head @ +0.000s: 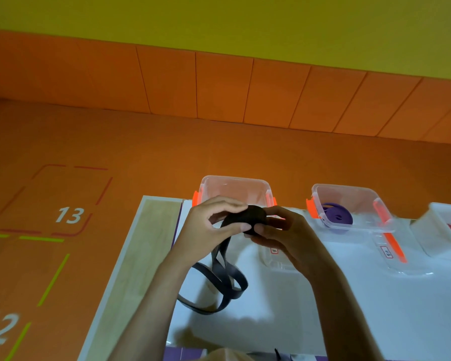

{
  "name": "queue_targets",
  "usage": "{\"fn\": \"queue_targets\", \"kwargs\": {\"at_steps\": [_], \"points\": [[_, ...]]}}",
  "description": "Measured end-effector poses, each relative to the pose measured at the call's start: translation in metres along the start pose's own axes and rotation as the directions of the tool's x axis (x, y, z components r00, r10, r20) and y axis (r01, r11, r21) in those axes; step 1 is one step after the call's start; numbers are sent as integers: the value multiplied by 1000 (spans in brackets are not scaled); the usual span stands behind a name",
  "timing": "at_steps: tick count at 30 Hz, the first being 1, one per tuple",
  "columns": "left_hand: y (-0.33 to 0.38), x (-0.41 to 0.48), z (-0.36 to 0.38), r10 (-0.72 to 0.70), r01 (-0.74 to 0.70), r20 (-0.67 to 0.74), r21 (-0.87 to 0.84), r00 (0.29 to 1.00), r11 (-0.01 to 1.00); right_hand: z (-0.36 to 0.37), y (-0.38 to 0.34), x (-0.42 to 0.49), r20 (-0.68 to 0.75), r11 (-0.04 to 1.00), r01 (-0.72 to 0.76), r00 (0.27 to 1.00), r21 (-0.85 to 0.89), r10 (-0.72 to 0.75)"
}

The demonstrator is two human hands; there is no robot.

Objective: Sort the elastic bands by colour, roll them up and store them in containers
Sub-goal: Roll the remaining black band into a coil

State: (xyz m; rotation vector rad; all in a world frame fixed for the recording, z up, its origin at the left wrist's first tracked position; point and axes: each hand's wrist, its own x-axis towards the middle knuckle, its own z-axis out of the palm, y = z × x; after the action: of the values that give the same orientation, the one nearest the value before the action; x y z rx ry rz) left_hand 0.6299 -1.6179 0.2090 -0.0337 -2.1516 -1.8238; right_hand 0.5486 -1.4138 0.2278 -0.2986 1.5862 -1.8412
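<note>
Both hands [216,222] [281,230] pinch the black roll [255,217]; its loose tail [219,272] hangs below the fingers, toward the surface [323,295].

Light: bright, even, warm — coming from overhead.
Shadows: soft grey patches on the white table [349,308], beneath the black band [255,217].
Glare: mild sheen on the clear container [344,188] rim.
Blur: floor number 12 [0,330] smeared — the band's loops slightly soft.
Edges: wall panels [219,84] bow and slant.
</note>
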Motion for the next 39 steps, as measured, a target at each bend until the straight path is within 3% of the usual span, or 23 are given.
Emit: {"fn": "queue_targets", "kwargs": {"at_steps": [5, 10, 14, 17, 20, 23, 24, 29, 32, 34, 36, 38, 39], "points": [[3, 5, -12, -23, 25, 38, -62, 999, 998, 6, 13, 7, 100, 985, -15, 995, 173, -3], [8, 8, -19, -19, 26, 47, -163, 999, 986, 7, 17, 10, 191, 974, 17, 980, 227, -62], [6, 7, -9, 26, -30, -33, -145, 999, 989, 10, 14, 14, 162, 952, 7, 985, 306, -59], [2, 6, -12, 18, -19, -3, -137, 1000, 990, 10, 15, 13, 145, 942, -8, 988, 335, -43], [1, 4, -20, -28, 32, 39, -107, 999, 994, 8, 12, 11, 90, 985, -11, 996, 169, -4], [0, 4, -17, -28, 26, 48, 45, 998, 999, 10, 1, 12, -27, 938, 21, 999, -347, -32], [-1, 4, -14, -12, 8, 47, 75, 999, 997, 10, -1, 12, -47, 906, 32, 997, -422, -56], [-1, 4, -1, -9, 7, -125, -14, 992, 1000, 13, -10, 10, -51, 963, 140, 987, -232, -155], [2, 5, -2, 63, -68, -93, -49, 994, 996, 9, -7, 10, -3, 989, 145, 989, 0, -145], [5, 7, -5, 73, -76, -55, -54, 996, 996, 9, -6, 11, 16, 989, 135, 991, 59, -136], [6, 7, -8, 61, -61, -20, 12, 998, 998, 8, -8, 11, 15, 974, 175, 984, -144, -175], [5, 6, -9, 68, -69, 14, 112, 998, 991, 5, -12, 11, 16, 871, 212, 973, -443, -229], [4, 6, -8, 73, -75, 20, 127, 997, 989, 4, -13, 11, 14, 849, 214, 972, -483, -236]]}}
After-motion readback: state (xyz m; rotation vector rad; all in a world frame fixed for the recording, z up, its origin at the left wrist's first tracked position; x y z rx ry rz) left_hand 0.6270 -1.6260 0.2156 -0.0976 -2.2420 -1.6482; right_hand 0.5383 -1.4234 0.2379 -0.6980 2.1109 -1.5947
